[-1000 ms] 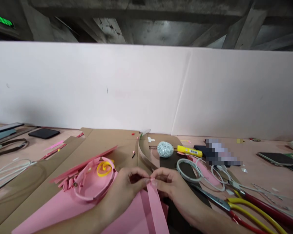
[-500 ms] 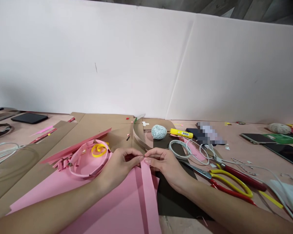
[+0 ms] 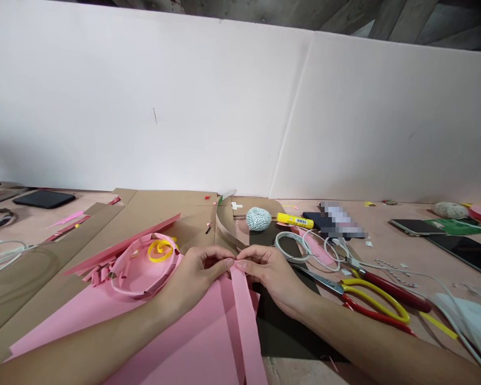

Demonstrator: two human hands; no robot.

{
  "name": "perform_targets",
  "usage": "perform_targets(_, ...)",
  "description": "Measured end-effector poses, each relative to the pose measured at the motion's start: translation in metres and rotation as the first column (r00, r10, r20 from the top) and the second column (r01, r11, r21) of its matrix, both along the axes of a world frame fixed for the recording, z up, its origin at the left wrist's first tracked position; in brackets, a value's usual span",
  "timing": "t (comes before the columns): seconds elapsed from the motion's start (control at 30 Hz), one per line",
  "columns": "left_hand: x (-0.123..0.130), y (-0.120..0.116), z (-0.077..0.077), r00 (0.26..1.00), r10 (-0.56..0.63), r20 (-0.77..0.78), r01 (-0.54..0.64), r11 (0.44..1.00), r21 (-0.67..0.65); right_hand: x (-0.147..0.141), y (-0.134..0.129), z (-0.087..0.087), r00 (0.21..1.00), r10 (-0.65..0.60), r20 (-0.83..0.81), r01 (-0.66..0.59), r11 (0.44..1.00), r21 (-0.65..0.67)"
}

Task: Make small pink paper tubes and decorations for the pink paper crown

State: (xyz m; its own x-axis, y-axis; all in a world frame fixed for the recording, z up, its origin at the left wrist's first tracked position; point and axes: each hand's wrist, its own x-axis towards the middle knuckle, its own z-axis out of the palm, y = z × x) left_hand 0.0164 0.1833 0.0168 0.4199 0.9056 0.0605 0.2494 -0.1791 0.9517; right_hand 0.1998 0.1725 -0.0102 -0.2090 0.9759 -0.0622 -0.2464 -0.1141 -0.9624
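My left hand (image 3: 196, 272) and my right hand (image 3: 268, 272) meet at the top end of a narrow pink paper strip (image 3: 245, 321), each pinching it between fingertips. The strip lies over a large pink paper sheet (image 3: 184, 342). Left of my left hand sits a pink paper ring (image 3: 140, 272) with fringed strips at its side. A curled yellow paper strip (image 3: 159, 249) rests at the ring's far side. Right of my right hand, a black sheet (image 3: 282, 339) lies under the steel blades of yellow-handled scissors (image 3: 374, 302).
Brown cardboard (image 3: 168, 211) covers the pink tabletop, with a curved cardboard strip (image 3: 224, 227) beyond my hands. A scouring ball (image 3: 258, 219), yellow glue stick (image 3: 294, 220), white cables (image 3: 292, 247), red-handled tool (image 3: 393, 290) and phones (image 3: 417, 227) lie around. A white board (image 3: 184, 107) stands behind.
The view has tilted down, so the table sits higher in the frame. My hands have lowered and spread slightly, and the strip now lies flatter on the sheet.
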Motion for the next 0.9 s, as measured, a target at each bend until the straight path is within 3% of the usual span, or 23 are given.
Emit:
perform_targets(0.3, -0.0014, -0.0001, -0.0022, 0.998, 0.061, -0.026, -0.060, 0.997, 0.038, 0.0008, 0.0012, 0.0005, 1.000, 0.009, -0.002, -0.009, 1.000, -0.028)
perform_targets(0.6, -0.0011, 0.0023, -0.0007, 0.995, -0.028, 0.096, 0.032, 0.999, -0.038, 0.0034, 0.0018, -0.0026, 0.999, 0.025, -0.047, -0.025, 1.000, -0.008)
perform_targets(0.9, -0.0007, 0.0010, 0.0039, 1.000, 0.027, 0.000, -0.027, 1.000, 0.004, 0.0022, 0.0027, -0.0018, 0.999, -0.009, -0.049, 0.009, 1.000, -0.010)
